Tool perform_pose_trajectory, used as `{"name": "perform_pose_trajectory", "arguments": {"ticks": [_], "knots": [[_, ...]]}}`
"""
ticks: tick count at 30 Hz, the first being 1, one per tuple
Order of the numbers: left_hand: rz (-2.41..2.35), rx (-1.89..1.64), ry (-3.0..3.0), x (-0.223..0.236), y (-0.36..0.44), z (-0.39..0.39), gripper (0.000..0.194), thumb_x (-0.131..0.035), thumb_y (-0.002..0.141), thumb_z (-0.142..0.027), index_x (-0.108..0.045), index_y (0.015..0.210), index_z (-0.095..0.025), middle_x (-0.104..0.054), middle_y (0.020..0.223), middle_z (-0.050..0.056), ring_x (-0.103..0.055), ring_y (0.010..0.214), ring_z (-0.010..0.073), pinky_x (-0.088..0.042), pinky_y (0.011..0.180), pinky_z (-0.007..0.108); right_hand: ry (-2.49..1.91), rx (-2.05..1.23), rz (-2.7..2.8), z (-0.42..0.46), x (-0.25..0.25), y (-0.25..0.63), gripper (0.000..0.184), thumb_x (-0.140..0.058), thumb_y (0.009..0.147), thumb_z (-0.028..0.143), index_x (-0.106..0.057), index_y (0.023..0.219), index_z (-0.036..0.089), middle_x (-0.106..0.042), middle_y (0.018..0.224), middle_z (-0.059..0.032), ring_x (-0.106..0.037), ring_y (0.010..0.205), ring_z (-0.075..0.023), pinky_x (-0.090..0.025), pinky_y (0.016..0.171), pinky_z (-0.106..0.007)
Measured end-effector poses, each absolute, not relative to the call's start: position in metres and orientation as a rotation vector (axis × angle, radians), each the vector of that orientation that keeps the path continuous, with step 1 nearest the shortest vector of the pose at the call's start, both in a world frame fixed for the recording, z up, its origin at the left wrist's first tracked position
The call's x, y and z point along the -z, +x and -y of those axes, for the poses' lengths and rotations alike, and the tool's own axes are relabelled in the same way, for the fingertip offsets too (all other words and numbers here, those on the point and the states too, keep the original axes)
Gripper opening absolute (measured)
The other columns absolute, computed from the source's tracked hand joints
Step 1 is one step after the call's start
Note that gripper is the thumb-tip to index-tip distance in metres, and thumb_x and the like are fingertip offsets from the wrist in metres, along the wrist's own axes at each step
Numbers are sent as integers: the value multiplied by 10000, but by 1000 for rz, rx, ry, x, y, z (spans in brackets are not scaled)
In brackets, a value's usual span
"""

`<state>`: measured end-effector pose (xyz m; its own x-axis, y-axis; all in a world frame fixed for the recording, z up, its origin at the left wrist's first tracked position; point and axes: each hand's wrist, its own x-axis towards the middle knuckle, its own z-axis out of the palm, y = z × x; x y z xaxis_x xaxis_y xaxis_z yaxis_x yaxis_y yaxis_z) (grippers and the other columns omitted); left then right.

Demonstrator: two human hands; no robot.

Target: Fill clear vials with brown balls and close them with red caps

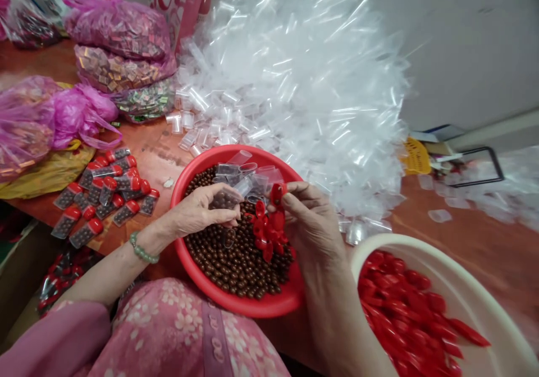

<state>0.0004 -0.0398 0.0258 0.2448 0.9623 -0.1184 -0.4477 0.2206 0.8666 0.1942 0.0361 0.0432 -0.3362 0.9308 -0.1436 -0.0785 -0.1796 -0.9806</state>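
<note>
My left hand [204,211] is closed around a small clear plastic container [226,199] filled with dark brown balls. Between the thumb and fingers of my right hand [314,217] is a red plastic cap [277,193], close to the container but apart from it. Both hands are over a red basin [252,308] holding many brown chocolate-like balls [236,270]. On top of the balls lie several loose red caps [269,232] and, towards the back, clear containers [261,180] that look unfilled.
Filled, red-capped containers [107,189] lie in a heap at the left. A cream basin [475,276] of red caps stands at the right. Behind rises a large pile of clear containers [303,85]. Pink bags [122,28] are stacked at the back left.
</note>
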Motion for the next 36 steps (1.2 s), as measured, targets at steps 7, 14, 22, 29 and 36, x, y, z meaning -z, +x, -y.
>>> {"name": "perform_pose_trajectory", "arguments": {"ticks": [7, 14, 22, 29, 36], "knots": [[-760, -1145, 809, -25, -3, 42, 313, -746, 735, -234, -578, 983, -148, -592, 705, -42, -580, 661, 84, -456, 698, 256, -1068, -986, 1755, -26, -53, 197, 158, -738, 793, 286, -697, 945, 273, -740, 944, -33, -699, 840, -208, -576, 785, -385], [-756, -1147, 777, -26, -6, 39, 303, -746, 750, -242, -589, 991, -147, -615, 746, -27, -588, 678, 81, -470, 701, 249, -1110, -799, 2109, -37, -49, 206, 102, -693, 825, 275, -737, 913, 249, -763, 937, -60, -704, 866, -235, -559, 843, -440], [-787, -1078, 777, -28, -5, 40, 322, -750, 753, -283, -576, 986, -146, -618, 755, -19, -592, 667, 82, -484, 700, 252, -1079, -1333, 1638, -16, -59, 166, 120, -773, 763, 275, -749, 880, 267, -763, 862, -2, -699, 794, -165, -571, 764, -313], [-806, -1044, 850, -27, -3, 39, 291, -721, 750, -245, -576, 975, -131, -574, 726, -33, -530, 641, 69, -452, 659, 226, -940, -1165, 1788, -12, -53, 154, 87, -736, 789, 189, -757, 849, 248, -758, 824, 9, -696, 760, -147, -569, 743, -294], [-845, -1053, 866, -29, -2, 38, 172, -641, 778, -168, -546, 917, -132, -517, 716, -39, -473, 640, 71, -426, 640, 225, -947, -1037, 1812, -8, -45, 146, 70, -715, 806, 178, -745, 839, 233, -751, 805, 4, -689, 740, -147, -569, 730, -295]]}}
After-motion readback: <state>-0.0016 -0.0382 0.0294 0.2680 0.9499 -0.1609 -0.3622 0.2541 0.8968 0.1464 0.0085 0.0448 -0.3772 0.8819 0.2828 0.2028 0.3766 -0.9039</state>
